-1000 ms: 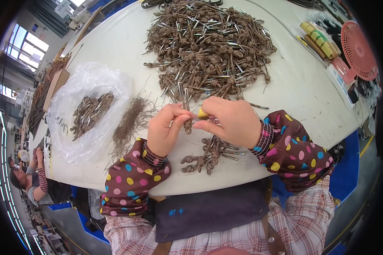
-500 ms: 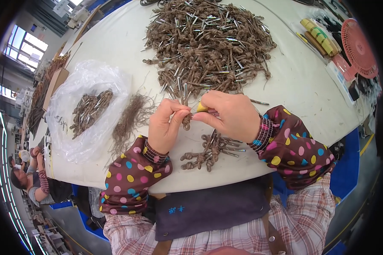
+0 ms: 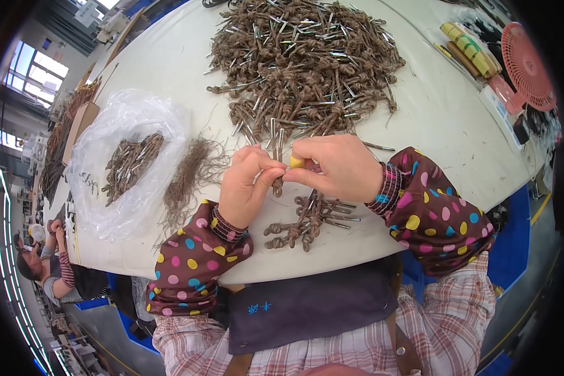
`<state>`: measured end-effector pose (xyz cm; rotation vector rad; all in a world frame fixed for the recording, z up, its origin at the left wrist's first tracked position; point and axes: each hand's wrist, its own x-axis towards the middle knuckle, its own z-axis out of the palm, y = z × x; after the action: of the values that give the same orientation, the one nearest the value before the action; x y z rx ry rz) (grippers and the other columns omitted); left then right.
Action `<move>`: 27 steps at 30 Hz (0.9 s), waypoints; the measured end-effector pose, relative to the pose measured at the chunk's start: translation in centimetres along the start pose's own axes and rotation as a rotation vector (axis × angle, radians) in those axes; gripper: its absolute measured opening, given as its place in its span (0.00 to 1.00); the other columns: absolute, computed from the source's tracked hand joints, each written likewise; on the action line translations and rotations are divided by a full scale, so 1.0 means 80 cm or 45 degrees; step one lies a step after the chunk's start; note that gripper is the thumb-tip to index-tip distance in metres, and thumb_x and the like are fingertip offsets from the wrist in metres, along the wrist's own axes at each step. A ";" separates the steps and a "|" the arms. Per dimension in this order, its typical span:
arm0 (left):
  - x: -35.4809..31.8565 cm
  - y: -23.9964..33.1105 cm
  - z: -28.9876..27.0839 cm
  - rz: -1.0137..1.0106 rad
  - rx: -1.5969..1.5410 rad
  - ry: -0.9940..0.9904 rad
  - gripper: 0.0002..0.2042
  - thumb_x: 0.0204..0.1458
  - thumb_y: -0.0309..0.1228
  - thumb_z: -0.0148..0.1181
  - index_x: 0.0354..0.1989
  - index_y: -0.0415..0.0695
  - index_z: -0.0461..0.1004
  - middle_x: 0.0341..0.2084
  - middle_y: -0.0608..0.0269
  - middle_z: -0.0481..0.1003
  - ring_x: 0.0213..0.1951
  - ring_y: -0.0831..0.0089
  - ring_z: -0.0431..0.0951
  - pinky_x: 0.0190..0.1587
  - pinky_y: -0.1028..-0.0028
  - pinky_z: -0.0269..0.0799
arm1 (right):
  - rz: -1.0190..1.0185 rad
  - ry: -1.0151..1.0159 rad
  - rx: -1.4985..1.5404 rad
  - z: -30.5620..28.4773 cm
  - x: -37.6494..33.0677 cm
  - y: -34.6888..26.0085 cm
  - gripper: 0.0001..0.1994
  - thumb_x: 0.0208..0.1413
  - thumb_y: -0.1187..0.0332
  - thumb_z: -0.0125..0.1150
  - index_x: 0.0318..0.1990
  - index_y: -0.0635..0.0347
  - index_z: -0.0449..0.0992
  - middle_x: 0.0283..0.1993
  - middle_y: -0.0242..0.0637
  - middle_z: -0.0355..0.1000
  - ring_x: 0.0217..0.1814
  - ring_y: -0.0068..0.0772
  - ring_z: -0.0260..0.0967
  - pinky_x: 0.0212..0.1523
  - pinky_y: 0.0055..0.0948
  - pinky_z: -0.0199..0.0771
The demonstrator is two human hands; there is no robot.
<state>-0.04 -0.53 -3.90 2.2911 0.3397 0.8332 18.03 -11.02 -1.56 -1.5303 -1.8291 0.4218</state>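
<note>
My left hand [image 3: 245, 185] is closed in a pinch on a knotted brown cord [image 3: 277, 187] with shiny metal tips. The tips stick up above its fingers and the knot hangs below. Pressed close on the right, my right hand [image 3: 339, 164] is closed too, thumb against fingers. A small yellow piece [image 3: 296, 161] shows at its fingertips; whether it is worn or held I cannot tell. Just below the hands lies a small group of knotted cords [image 3: 304, 225] with metal tips. Beyond them rises a big pile of the same cords [image 3: 304, 62].
At the left, a clear plastic bag [image 3: 122, 216] holds more knotted cords [image 3: 131, 166]. Loose brown thread scraps [image 3: 194, 172] lie beside it. On the right stand a pink fan [image 3: 527, 66] and a yellow roll [image 3: 471, 49]. Another person [image 3: 53, 269] sits at the far left.
Both hands stay together on the cord, with only slight shifts of the fingers. The cord's metal tips sit a little lower and further right against the pile. The view has moved slightly.
</note>
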 end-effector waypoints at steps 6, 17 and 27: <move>0.003 0.001 -0.004 -0.024 -0.068 -0.012 0.02 0.52 0.28 0.58 0.29 0.46 0.74 0.23 0.68 0.72 0.34 0.67 0.70 0.56 0.62 0.60 | 0.102 0.062 0.200 -0.017 0.004 0.009 0.13 0.51 0.60 0.64 0.34 0.60 0.71 0.25 0.33 0.68 0.21 0.25 0.63 0.23 0.25 0.63; 0.008 -0.012 -0.027 0.038 0.704 -0.115 0.03 0.50 0.27 0.58 0.31 0.44 0.72 0.29 0.65 0.75 0.38 0.62 0.72 0.57 0.61 0.59 | 0.196 0.006 0.435 -0.015 0.006 0.020 0.12 0.47 0.65 0.62 0.34 0.64 0.71 0.28 0.41 0.70 0.29 0.35 0.68 0.32 0.29 0.67; -0.014 -0.008 -0.014 0.114 0.767 -0.493 0.25 0.50 0.38 0.58 0.58 0.51 0.63 0.60 0.60 0.59 0.61 0.63 0.58 0.61 0.59 0.53 | 0.179 -0.179 0.491 0.010 -0.005 0.025 0.12 0.47 0.64 0.61 0.34 0.63 0.71 0.28 0.43 0.71 0.31 0.40 0.71 0.33 0.33 0.70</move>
<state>-1.61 -0.03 -4.22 2.9757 0.3449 0.3278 18.93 -10.76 -3.56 -1.3885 -1.6282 0.9131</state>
